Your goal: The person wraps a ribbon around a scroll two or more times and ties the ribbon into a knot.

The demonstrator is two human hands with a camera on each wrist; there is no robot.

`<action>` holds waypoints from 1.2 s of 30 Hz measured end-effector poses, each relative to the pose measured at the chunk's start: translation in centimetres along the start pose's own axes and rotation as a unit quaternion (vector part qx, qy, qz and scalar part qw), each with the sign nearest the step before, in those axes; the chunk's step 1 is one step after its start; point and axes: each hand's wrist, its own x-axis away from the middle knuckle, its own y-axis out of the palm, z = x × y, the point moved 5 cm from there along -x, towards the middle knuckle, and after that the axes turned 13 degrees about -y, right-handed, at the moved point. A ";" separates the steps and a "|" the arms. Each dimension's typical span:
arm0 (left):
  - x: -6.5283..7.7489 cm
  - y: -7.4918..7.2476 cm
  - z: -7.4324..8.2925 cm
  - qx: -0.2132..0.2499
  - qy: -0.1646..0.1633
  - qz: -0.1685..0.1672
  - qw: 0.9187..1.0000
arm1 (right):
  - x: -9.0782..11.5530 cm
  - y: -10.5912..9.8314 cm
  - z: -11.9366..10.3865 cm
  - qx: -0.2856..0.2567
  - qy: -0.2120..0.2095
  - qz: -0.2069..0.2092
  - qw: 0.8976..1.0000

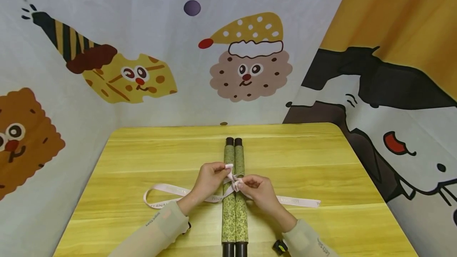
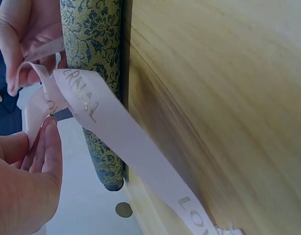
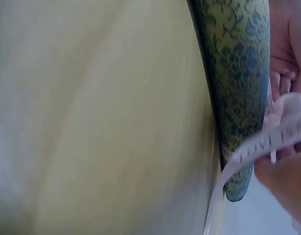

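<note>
Two scrolls (image 1: 229, 217) in green floral fabric with dark end knobs lie side by side on the table, pointing away from me. A pale pink ribbon (image 1: 171, 188) with printed letters wraps round their middle and is looped above them. My left hand (image 1: 210, 179) pinches a ribbon loop between thumb and fingers over the left scroll. Just right of it, my right hand (image 1: 258, 191) pinches the ribbon at the crossing. In the left wrist view the ribbon (image 2: 116, 127) slants down to the tabletop. The right wrist view shows the ribbon (image 3: 258, 147) crossing a scroll (image 3: 238, 73).
The light wooden table (image 1: 143, 154) has rounded far corners. One ribbon tail (image 1: 300, 201) stretches right across it, while a long loop lies to the left. Behind stands a cloth backdrop (image 1: 150, 11) printed with cartoon food. A dark wrist strap piece (image 1: 280, 246) hangs by the right sleeve.
</note>
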 end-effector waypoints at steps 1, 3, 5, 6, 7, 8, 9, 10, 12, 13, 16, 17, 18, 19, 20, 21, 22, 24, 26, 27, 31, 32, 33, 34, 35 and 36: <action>0.0 0.0 0.0 0.002 0.000 0.000 1.000 | 0.0 0.0 0.0 0.003 0.007 0.013 1.000; 0.0 0.0 0.1 0.001 0.002 0.003 1.000 | 0.0 0.0 0.1 0.006 0.017 0.039 0.999; 0.0 0.1 0.0 0.005 0.001 0.002 1.000 | 0.0 -0.1 0.2 0.001 0.027 0.065 0.998; 0.0 0.2 0.0 0.009 0.001 0.000 1.000 | 0.0 -0.1 0.1 -0.004 0.031 0.075 0.997; 0.0 0.3 0.0 0.016 -0.002 -0.003 1.000 | 0.0 0.0 0.1 -0.010 0.034 0.084 0.996; 0.0 0.4 -0.1 0.022 -0.003 -0.006 1.000 | 0.0 0.0 0.1 -0.014 0.035 0.090 0.995; 0.0 0.5 -0.1 0.030 -0.005 -0.010 0.999 | 0.0 0.0 0.2 -0.016 0.039 0.095 0.995; 0.0 0.5 -0.2 0.038 -0.006 -0.013 0.999 | 0.0 0.0 0.2 -0.018 0.043 0.100 0.994; -0.1 0.6 -0.2 0.049 -0.006 -0.014 0.999 | 0.0 -0.1 0.2 -0.018 0.049 0.106 0.993; -0.1 0.7 -0.2 0.053 -0.007 -0.013 0.998 | 0.0 -0.1 0.2 -0.016 0.051 0.108 0.993; -0.2 0.7 -0.2 0.049 -0.006 -0.006 0.999 | 0.1 -0.3 0.2 -0.009 0.058 0.113 0.992; -0.2 0.7 -0.2 0.047 -0.006 -0.004 0.999 | 0.1 -0.4 0.3 -0.005 0.060 0.113 0.992; -0.2 0.7 -0.2 0.045 -0.006 -0.003 0.999 | 0.1 -0.4 0.3 -0.002 0.064 0.114 0.991; -0.1 0.7 -0.1 0.045 -0.006 -0.004 0.999 | 0.2 -0.5 0.3 -0.001 0.067 0.116 0.991; -0.1 0.7 -0.1 0.045 -0.006 -0.006 0.999 | 0.2 -0.6 0.4 0.000 0.072 0.120 0.990; -0.1 0.7 -0.1 0.047 -0.006 -0.010 0.999 | 0.3 -0.7 0.5 -0.002 0.078 0.123 0.989; -0.1 0.8 -0.1 0.055 -0.006 -0.017 0.998 | 0.3 -0.7 0.6 -0.006 0.082 0.127 0.988; 0.0 0.9 0.0 0.066 -0.002 -0.037 0.997 | 0.4 -0.8 0.6 -0.014 0.090 0.134 0.987; 0.0 1.1 -0.1 0.076 -0.006 -0.058 0.995 | 0.4 -0.9 0.7 -0.019 0.094 0.138 0.986; 0.0 1.1 -0.1 0.078 -0.008 -0.065 0.995 | 0.4 -0.8 0.8 -0.020 0.096 0.138 0.986; -0.2 1.2 -0.1 0.052 -0.020 -0.071 0.996 | 0.4 -0.7 0.8 -0.023 0.104 0.133 0.985; -0.1 1.2 0.0 0.044 -0.023 -0.071 0.996 | 0.4 -0.6 0.8 -0.026 0.106 0.132 0.985; -0.1 1.2 0.1 0.032 -0.023 -0.069 0.997 | 0.4 -0.6 0.8 -0.030 0.110 0.130 0.985; -0.1 1.2 0.2 0.022 -0.023 -0.069 0.997 | 0.4 -0.5 0.7 -0.033 0.113 0.129 0.985; -0.1 1.2 0.2 0.011 -0.025 -0.069 0.997 | 0.4 -0.5 0.8 -0.038 0.117 0.129 0.984; -0.1 1.3 0.3 -0.004 -0.022 -0.068 0.997 | 0.4 -0.5 0.9 -0.041 0.123 0.129 0.983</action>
